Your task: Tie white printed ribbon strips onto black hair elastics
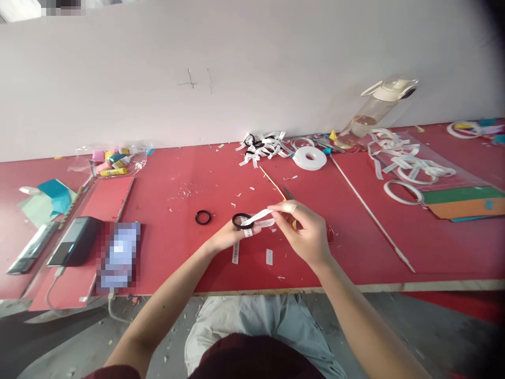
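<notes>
My left hand [229, 235] is closed on a black hair tie [233, 221], which stands up at its fingertips. Through the tie runs a printed white ribbon [258, 215], and one end hangs below the hand. The fingers of my right hand [305, 226] pinch the ribbon's other end, a short way right of the tie. Under the right hand lie scissors [289, 193], mostly covered, with blade tips and a bit of handle showing. A second black hair tie [203, 217] rests on the red table to the left.
Finished-looking ribboned ties [266, 147] are heaped by the wall beside a white ribbon roll [310, 158]. A bottle [366, 113] leans at back right near white bands [410, 158]. At left are a phone [119, 255] and a black device [77, 242]. A thin stick [371, 210] crosses the right side.
</notes>
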`<state>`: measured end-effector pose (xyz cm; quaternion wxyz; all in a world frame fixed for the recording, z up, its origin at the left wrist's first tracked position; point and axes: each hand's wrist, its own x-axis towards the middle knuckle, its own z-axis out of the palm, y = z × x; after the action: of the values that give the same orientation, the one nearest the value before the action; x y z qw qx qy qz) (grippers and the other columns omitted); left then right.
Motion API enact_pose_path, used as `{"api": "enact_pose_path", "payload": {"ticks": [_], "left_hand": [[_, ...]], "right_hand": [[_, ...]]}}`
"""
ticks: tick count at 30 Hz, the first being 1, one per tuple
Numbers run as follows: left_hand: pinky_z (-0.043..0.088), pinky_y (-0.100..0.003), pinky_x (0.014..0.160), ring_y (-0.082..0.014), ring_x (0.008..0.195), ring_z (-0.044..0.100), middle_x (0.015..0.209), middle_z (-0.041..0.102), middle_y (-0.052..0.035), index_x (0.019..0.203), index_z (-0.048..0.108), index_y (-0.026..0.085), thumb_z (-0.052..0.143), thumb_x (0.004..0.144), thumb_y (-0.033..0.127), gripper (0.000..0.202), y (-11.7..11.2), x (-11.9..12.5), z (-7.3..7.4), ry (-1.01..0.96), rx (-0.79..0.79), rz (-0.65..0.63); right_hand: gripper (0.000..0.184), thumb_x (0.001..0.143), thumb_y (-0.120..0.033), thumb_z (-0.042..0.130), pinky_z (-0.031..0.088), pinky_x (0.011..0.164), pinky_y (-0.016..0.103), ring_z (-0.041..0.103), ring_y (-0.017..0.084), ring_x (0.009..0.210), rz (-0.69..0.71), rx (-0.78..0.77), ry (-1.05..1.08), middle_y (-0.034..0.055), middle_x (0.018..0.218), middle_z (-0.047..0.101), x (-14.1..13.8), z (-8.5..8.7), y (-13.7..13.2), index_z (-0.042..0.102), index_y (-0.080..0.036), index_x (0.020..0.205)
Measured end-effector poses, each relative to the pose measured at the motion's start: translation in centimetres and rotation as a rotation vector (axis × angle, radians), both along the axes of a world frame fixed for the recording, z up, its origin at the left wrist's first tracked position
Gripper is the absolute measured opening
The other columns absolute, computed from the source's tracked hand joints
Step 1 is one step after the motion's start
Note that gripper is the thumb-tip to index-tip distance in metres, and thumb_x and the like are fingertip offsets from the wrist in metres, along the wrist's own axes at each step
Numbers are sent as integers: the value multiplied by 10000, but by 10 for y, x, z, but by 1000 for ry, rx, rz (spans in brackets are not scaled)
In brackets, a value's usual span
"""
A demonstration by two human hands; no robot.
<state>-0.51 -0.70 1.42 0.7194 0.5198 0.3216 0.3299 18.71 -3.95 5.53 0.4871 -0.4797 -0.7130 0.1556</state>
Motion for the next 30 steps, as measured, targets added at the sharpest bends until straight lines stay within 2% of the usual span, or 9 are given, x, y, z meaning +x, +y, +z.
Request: {"api": "enact_pose_path", "payload": {"ticks": [4, 6, 8, 10, 16, 19, 23, 26, 30], "left_hand": [[416, -311, 927, -241, 979, 619, 839, 698, -58, 1045, 762, 175, 838, 717, 285, 354, -1, -2, 1, -19, 20, 26], [429, -271, 801, -192, 834, 587, 751, 634, -36, 1103, 749, 171, 827, 735, 336, 411, 0, -3, -1, -51, -27, 42], [357, -220, 596, -108, 611, 441, 668, 521, 6, 1148, 728, 152, 795, 760, 434, 485, 2, -4, -4, -143, -118, 63], [246, -211, 487, -67, 529, 296, 676, 443, 25, 1176, 712, 125, 767, 757, 524, 581, 6, -4, -6, -274, -211, 65], [241, -205, 442, -74, 515, 295, 689, 426, 17, 1264, 656, 141, 630, 878, 502, 529, 13, -9, 0, -480, -458, 184], [257, -196, 441, -66, 506, 306, 698, 450, 18, 1288, 634, 148, 634, 875, 512, 550, 12, -9, 2, -519, -468, 206], [235, -194, 427, -70, 507, 302, 692, 452, 18, 1275, 637, 145, 640, 866, 524, 558, 11, -6, 3, -526, -450, 210], [248, -205, 435, -82, 525, 331, 697, 455, 11, 1272, 641, 133, 630, 864, 549, 583, 9, -3, 2, -496, -459, 196], [303, -219, 482, -93, 548, 361, 695, 449, 9, 1296, 627, 113, 620, 870, 551, 611, 7, 2, -1, -516, -493, 142]], "right_hand": [[122, 950, -258, 581, 457, 565, 251, 581, 117, 643, -46, 3, 36, 47, 893, 683, 9, -6, -9, 692, -213, 975], [124, 947, -272, 588, 473, 584, 253, 607, 130, 678, -51, -20, 53, 53, 892, 686, 10, -10, -13, 695, -211, 963], [138, 942, -302, 599, 494, 609, 257, 628, 140, 699, -61, -76, 83, 49, 869, 691, 9, -15, -17, 702, -212, 952], [161, 934, -343, 615, 519, 625, 254, 652, 145, 701, -45, -186, 142, 40, 842, 698, 7, -18, -20, 707, -211, 946], [239, 901, -420, 654, 589, 688, 275, 704, 172, 771, 128, -449, 304, 55, 846, 716, -5, -22, -22, 722, -194, 943], [265, 894, -424, 662, 610, 714, 295, 718, 174, 764, 242, -568, 390, 57, 841, 729, -9, -24, -23, 711, -182, 991], [368, 916, -413, 631, 601, 657, 269, 720, 162, 733, 353, -732, 403, 45, 852, 749, -16, -25, -26, 621, -186, 1205], [361, 930, -355, 619, 593, 704, 262, 730, 168, 825, 366, -702, 316, 46, 922, 761, -25, -27, -28, 578, -208, 1258], [104, 948, -270, 598, 567, 737, 253, 707, 168, 867, 291, -396, 56, 44, 916, 735, -43, -36, -27, 680, -209, 967]]}}
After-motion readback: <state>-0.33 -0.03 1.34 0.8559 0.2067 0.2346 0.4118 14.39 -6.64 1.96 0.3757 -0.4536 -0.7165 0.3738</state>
